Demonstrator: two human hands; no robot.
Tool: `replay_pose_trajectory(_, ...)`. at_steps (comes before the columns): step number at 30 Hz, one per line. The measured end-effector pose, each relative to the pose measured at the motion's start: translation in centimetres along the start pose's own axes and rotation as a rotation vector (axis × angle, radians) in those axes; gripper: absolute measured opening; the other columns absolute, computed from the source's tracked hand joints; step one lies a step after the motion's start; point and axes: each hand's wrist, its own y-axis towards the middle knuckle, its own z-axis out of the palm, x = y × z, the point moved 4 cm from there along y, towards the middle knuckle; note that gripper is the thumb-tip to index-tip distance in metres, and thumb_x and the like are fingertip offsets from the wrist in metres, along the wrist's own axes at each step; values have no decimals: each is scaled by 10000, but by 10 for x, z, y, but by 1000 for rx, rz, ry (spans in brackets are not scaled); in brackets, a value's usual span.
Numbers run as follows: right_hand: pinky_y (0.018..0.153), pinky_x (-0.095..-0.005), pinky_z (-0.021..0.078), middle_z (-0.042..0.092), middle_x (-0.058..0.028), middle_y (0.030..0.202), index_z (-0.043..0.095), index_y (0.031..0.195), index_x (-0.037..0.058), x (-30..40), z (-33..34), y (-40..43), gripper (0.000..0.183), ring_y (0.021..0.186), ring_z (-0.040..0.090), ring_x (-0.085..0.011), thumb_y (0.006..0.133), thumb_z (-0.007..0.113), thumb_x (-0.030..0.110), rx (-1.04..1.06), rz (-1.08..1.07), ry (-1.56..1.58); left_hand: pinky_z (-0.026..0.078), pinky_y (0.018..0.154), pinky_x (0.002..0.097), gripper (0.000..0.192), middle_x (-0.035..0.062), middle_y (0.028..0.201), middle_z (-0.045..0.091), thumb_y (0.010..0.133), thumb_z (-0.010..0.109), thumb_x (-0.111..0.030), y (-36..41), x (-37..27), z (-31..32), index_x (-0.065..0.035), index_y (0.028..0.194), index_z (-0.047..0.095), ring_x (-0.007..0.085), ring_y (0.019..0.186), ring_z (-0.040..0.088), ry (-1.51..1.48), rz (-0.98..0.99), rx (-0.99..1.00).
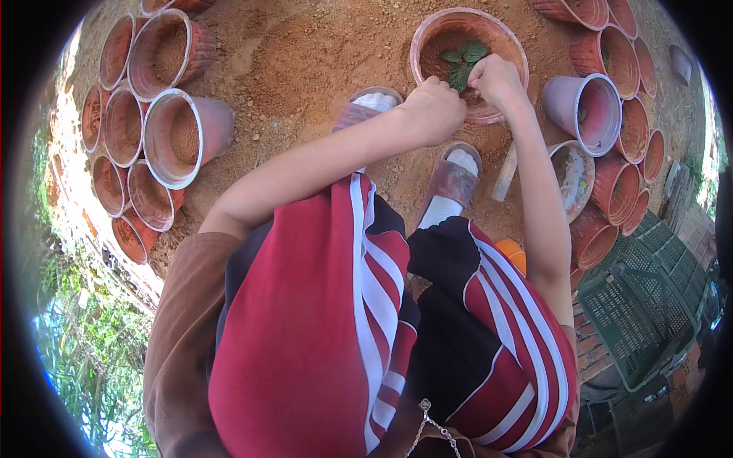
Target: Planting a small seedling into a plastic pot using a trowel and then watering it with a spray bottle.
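A round reddish plastic pot (420, 43) with soil in it stands on the ground beyond my feet. A small plant with dark green leaves (474, 51) grows inside. My left hand (438, 109) is at the pot's near left rim, fingers curled down beside the lower leaves; whether it grips anything is hidden. My right hand (493, 79) reaches over the pot's right side, its thumb and fingers bent close to the same leaves. What lies between those fingertips cannot be made out. Both wrists come in low over the rim.
Reddish plastic pots (200, 51) lie clustered at the left, and more pots (608, 183) at the right. A flat wooden stick (505, 173) lies near the pot. An orange object (511, 252) is beside my right knee. A green plastic crate (644, 320) stands at the lower right.
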Motion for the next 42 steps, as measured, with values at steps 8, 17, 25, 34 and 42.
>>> replay_pose_trajectory(8,827,-437,506,653,-267,928,702,863,16,11,-7,-10,165,963,628,-398,782,561,44,-121,14,-159,466,769,385,223,126,857,663,728,698,-211,-2,1,0,-28,848,655,277,866,640,-13,3,-9)
replay_pose_trajectory(17,748,-318,537,702,-154,811,722,864,30,29,17,14,127,769,695,-192,796,615,36,36,-92,387,476,756,397,151,153,853,663,729,599,-65,0,-2,0,-23,869,636,289,848,659,-55,2,143)
replay_pose_trajectory(25,724,-307,545,709,-135,824,712,873,-16,48,5,4,145,747,695,-195,790,596,11,-1,-124,372,480,777,405,186,155,850,662,704,621,-48,-5,5,3,-18,887,632,294,848,658,-43,30,112)
replay_pose_trajectory(34,805,-470,520,617,-338,920,651,890,-95,64,28,11,191,947,627,-427,768,547,8,-103,-111,152,490,832,412,401,181,964,655,640,758,-109,-4,3,-5,-2,1004,628,320,927,637,-61,85,125)
replay_pose_trajectory(42,758,-401,533,674,-228,843,703,851,-6,45,27,12,146,817,674,-346,746,601,-1,-187,-88,315,487,845,430,458,196,1016,643,664,765,-138,7,-5,-12,11,1068,612,340,976,617,-82,32,248)
